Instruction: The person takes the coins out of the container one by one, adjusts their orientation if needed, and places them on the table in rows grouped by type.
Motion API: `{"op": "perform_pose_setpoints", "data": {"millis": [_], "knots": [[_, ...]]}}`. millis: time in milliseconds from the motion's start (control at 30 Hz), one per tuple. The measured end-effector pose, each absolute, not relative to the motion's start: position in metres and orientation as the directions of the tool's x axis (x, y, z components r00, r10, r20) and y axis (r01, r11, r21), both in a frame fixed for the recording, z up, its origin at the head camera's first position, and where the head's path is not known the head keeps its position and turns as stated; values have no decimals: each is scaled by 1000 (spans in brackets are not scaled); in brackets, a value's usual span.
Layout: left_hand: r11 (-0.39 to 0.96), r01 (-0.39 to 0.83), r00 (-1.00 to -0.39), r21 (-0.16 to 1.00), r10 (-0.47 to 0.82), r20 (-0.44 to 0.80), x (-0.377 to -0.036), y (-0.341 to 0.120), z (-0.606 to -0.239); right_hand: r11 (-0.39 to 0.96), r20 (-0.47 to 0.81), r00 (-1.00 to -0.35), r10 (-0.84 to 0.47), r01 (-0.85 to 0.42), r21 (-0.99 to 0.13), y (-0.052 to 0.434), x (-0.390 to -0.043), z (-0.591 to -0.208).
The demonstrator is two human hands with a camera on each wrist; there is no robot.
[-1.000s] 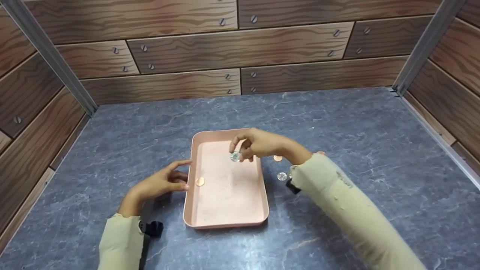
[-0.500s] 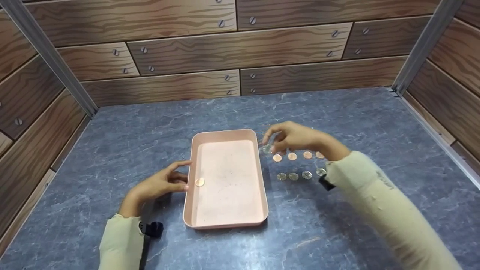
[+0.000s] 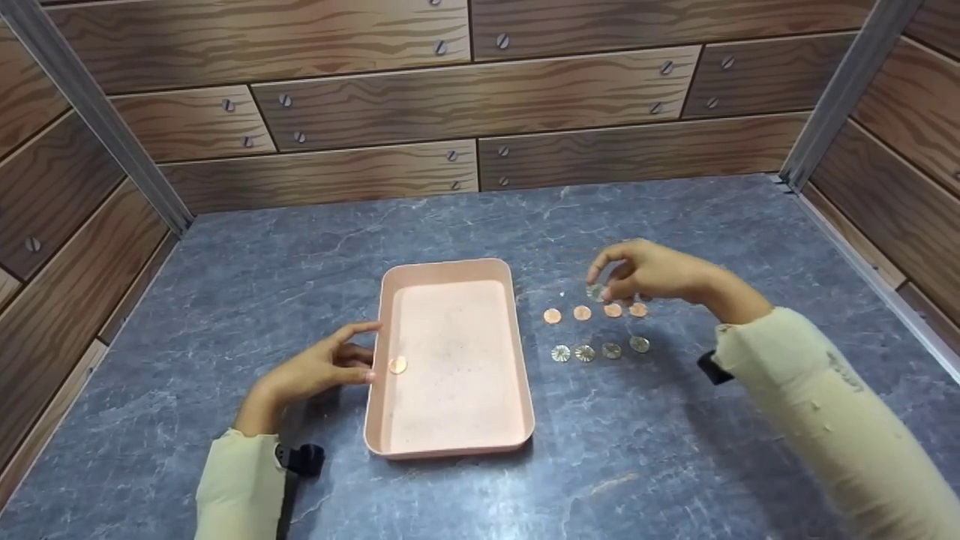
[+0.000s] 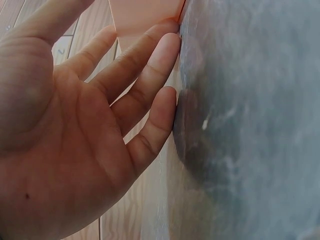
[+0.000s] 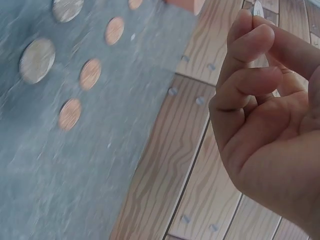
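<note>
My right hand (image 3: 656, 271) pinches a silver coin (image 3: 595, 292) between thumb and fingertips, just above the far side of a row of copper coins. That same coin (image 5: 257, 9) shows edge-on at the fingertips in the right wrist view. My left hand (image 3: 319, 367) rests on the table beside a pink tray (image 3: 517, 360), its thumb and index finger touching the tray's left wall. In the left wrist view the left fingers (image 4: 155, 120) are loosely spread with nothing in them. One copper coin (image 3: 397, 365) lies inside the tray near its left wall.
Right of the tray, several copper coins, one at the left end (image 3: 552, 316), form a row. Nearer me runs a row of several silver coins, led by a coin (image 3: 560, 352) at left. Wood-patterned walls (image 3: 360, 112) enclose the marbled table (image 3: 600, 465).
The right hand, holding the silver coin, has moved right from over the tray to beyond the copper coins, uncovering the coin rows. My left hand keeps its place at the tray.
</note>
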State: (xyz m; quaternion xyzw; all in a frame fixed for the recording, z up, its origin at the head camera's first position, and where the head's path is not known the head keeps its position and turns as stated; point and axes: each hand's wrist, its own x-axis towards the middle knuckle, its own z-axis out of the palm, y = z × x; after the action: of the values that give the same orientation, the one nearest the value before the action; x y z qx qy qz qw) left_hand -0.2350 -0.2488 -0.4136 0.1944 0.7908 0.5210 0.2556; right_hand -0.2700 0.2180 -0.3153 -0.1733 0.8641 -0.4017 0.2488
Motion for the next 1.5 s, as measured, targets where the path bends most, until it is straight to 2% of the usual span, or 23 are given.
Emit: {"op": "perform_pose_setpoints", "data": {"millis": [333, 733, 1200, 1500], "knots": [[347, 38, -784, 937, 592, -188, -234, -251, -414, 678, -316, -838, -444, -83, -730, 253, -267, -326], [368, 48, -790, 929, 583, -189, -233, -250, -416, 712, -392, -835, -385, 1, -702, 292, -259, -370], [372, 47, -788, 927, 584, -195, -233, -252, -416, 687, -417, -824, -383, 48, -725, 301, -252, -382], [387, 59, -786, 920, 586, -197, -235, -250, -414, 714, -424, -829, -364, 44, -699, 299, -252, -384]]}}
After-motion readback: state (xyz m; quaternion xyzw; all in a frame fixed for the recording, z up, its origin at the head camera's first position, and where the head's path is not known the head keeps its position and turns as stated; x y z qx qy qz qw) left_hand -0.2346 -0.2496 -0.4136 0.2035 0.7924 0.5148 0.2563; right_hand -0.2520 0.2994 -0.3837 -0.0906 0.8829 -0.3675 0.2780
